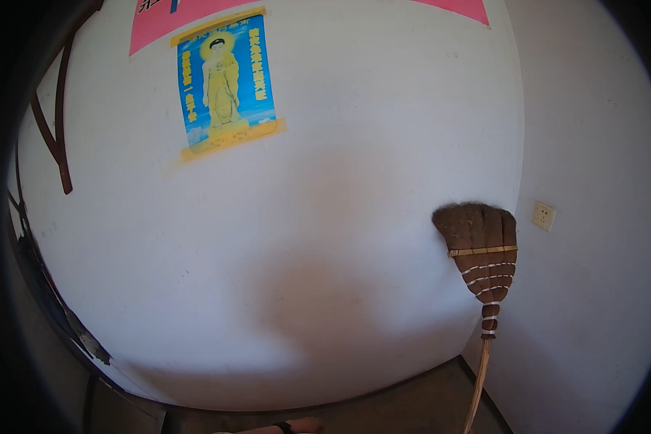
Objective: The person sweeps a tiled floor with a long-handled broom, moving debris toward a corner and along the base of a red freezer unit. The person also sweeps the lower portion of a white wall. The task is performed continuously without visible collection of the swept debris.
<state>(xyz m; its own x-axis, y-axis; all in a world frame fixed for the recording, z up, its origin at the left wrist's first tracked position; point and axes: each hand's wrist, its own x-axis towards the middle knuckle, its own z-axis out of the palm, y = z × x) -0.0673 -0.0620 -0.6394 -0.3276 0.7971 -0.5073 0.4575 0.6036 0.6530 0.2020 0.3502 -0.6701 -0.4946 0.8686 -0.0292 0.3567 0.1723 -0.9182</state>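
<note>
At the bottom edge, my left hand (305, 425) shows only in part, with a black band at the wrist; its fingers cannot be made out. To its right, a brown fibre broom (483, 276) stands head up, bound with pale cord and a light crosspiece. The wooden broom handle (478, 382) slants down out of the picture, and its lower end is hidden. Between the hand and the visible handle there is a gap. My right hand is out of view. Behind the broom rises a white wall (358, 190) with soft shadows on it.
A blue and yellow poster (222, 81) of a standing robed figure hangs on the wall, below pink sheets (168, 24). A wall socket (543, 216) is right of the broom. Dark brown branching bars (61, 119) are at the left. Brown floor (417, 393) meets dark skirting.
</note>
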